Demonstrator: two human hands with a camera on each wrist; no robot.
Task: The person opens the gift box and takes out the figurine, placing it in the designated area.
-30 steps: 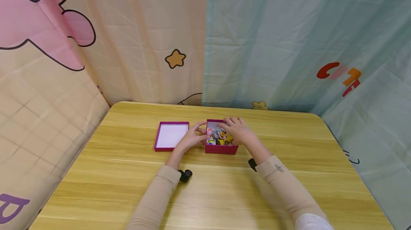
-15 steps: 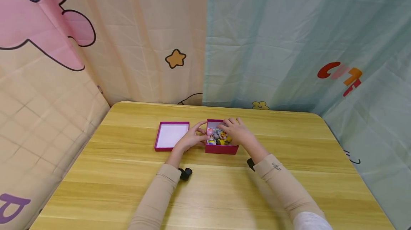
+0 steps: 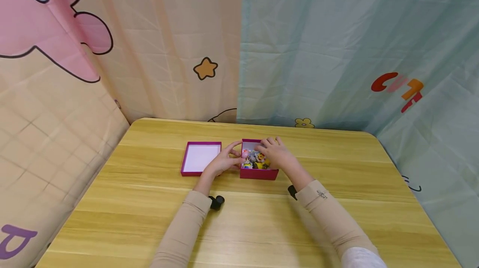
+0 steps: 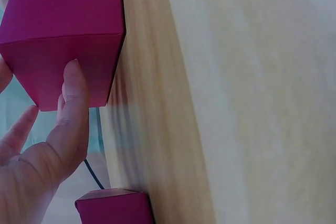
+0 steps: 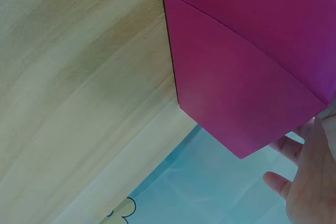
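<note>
A magenta box (image 3: pixel 258 174) stands lidless on the table, with several small colourful toy figures (image 3: pixel 258 160) heaped inside. My left hand (image 3: pixel 222 162) is at the box's left side. In the left wrist view its thumb (image 4: pixel 76 85) lies against the side wall, while other fingers reach toward the corners. Over the right side of the box lies my right hand (image 3: pixel 278 155), some fingers extended past the back rim and one over the inside. Its thumb is hidden in the head view. The right wrist view shows spread fingers (image 5: pixel 278 183) beyond the box wall.
The matching magenta lid (image 3: pixel 201 158) lies with its white inside up, just left of the box and partly behind the left hand. Both stand toward the back of the wooden table (image 3: pixel 247 226). Printed curtains (image 3: pixel 299 60) hang behind the table's far edge.
My right hand has shifted very slightly left and its fingers have moved a little over the box. The left hand, box and lid stay in place.
</note>
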